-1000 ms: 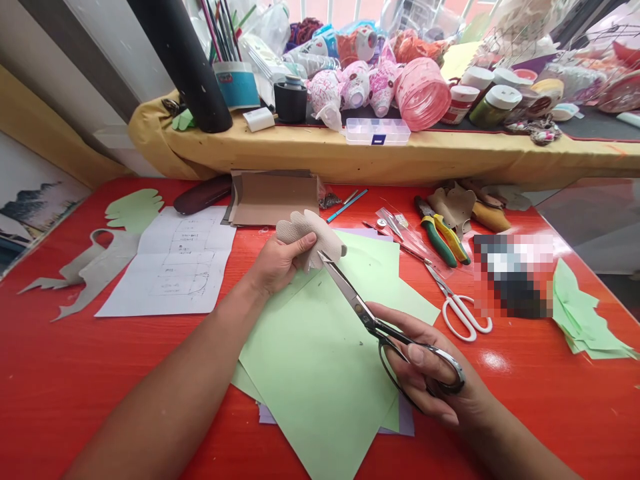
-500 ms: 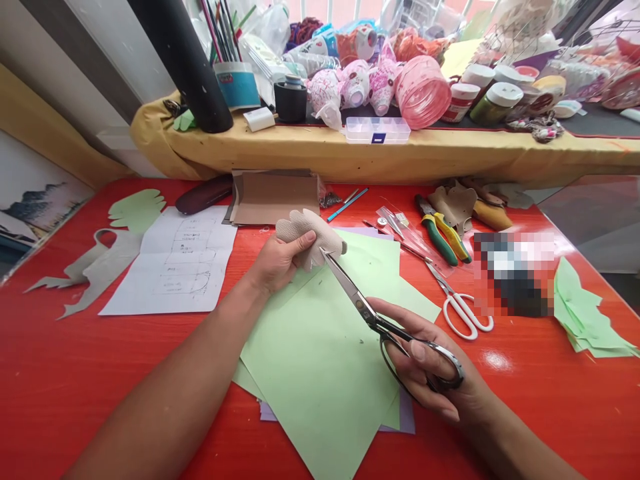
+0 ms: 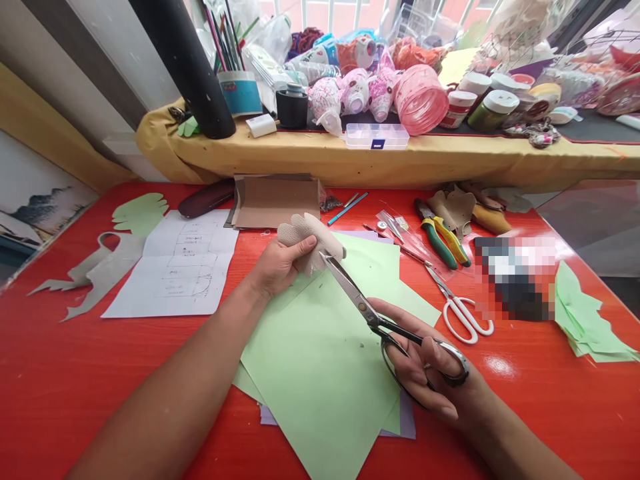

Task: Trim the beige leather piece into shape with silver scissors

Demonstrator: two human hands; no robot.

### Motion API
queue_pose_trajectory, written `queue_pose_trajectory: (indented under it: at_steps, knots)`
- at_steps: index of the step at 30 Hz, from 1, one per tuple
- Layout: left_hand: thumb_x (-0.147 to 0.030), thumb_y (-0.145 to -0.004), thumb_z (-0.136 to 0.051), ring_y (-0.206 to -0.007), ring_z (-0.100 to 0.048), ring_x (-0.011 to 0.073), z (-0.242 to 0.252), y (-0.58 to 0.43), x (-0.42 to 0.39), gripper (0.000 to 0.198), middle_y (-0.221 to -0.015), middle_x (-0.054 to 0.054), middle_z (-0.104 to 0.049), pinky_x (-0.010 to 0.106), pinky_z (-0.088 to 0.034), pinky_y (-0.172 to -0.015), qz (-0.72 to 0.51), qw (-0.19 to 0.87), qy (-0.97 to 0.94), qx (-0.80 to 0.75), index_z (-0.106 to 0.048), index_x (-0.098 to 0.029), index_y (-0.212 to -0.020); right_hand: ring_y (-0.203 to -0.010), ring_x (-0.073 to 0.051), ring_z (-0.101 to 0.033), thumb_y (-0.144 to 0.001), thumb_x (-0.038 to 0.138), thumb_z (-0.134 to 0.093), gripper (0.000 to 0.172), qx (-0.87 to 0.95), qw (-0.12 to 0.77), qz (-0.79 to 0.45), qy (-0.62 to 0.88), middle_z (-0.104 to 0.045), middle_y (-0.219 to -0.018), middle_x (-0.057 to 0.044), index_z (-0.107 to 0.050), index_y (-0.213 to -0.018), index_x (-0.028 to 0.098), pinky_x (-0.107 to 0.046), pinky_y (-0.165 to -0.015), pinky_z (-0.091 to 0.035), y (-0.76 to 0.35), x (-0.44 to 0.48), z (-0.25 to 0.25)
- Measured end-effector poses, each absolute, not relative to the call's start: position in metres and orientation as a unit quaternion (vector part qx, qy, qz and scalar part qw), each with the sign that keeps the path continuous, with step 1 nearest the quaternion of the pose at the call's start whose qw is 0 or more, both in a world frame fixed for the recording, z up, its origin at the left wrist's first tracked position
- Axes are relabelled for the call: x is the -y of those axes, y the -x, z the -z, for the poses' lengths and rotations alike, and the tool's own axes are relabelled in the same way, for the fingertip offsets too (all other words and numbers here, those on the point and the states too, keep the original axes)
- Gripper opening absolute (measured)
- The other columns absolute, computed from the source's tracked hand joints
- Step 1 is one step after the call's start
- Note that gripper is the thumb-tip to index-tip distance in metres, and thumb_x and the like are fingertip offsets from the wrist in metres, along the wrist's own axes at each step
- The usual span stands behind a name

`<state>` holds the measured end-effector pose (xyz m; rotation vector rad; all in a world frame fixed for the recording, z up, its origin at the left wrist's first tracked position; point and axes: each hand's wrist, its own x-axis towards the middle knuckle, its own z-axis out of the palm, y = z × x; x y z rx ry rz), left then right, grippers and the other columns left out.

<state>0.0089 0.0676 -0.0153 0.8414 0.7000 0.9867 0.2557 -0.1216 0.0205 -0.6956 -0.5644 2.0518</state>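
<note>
My left hand [image 3: 277,267] is closed on a beige scalloped piece of felt [image 3: 310,234], held just above the table. Large steel scissors [image 3: 367,313] sit in my right hand [image 3: 430,373], fingers through the handles. The blade tips touch the lower right edge of the felt. Under both hands lie light green paper sheets [image 3: 320,360] on a lilac sheet, all on the red table [image 3: 75,373].
White-handled scissors [image 3: 457,307], green-yellow pliers [image 3: 443,237] and a blurred dark object [image 3: 515,277] lie at right. A white drawing sheet [image 3: 175,263], grey and green cut-outs [image 3: 107,260] and a brown card box [image 3: 275,199] lie at left and behind. A cluttered yellow shelf [image 3: 400,157] runs along the back.
The scissor blades have closed slightly at the felt's edge. The view has shifted a little; both hands stay in nearly the same place.
</note>
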Motion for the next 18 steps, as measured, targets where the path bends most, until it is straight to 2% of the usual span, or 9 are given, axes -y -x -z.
queue_pose_trajectory:
  at_steps: [6, 18]
  knots:
    - [-0.034, -0.078, -0.096, -0.098, -0.076, 0.0262, 0.0149, -0.0090, -0.0676, 0.034, -0.103, 0.011, -0.081, 0.036, -0.057, -0.086, -0.445, 0.744, -0.381, -0.320, -0.082, -0.014, -0.102, -0.033, 0.002, -0.023, -0.097, 0.054, -0.081, 0.058, 0.207, 0.446, -0.831, 0.262, -0.054, -0.071, 0.006, -0.072, -0.148, 0.029, -0.013, -0.031, -0.014, -0.2538, 0.1196, -0.0225]
    - [-0.035, -0.076, -0.097, -0.089, -0.076, 0.0265, 0.0092, -0.0109, -0.0662, 0.033, -0.096, 0.010, -0.081, 0.035, -0.060, -0.077, -0.445, 0.736, -0.394, -0.325, -0.084, -0.014, -0.098, -0.033, 0.002, -0.022, -0.097, 0.053, -0.081, 0.056, 0.200, 0.440, -0.831, 0.276, -0.052, -0.070, 0.006, -0.074, -0.146, 0.027, -0.014, -0.030, -0.014, -0.2546, 0.1210, -0.0204]
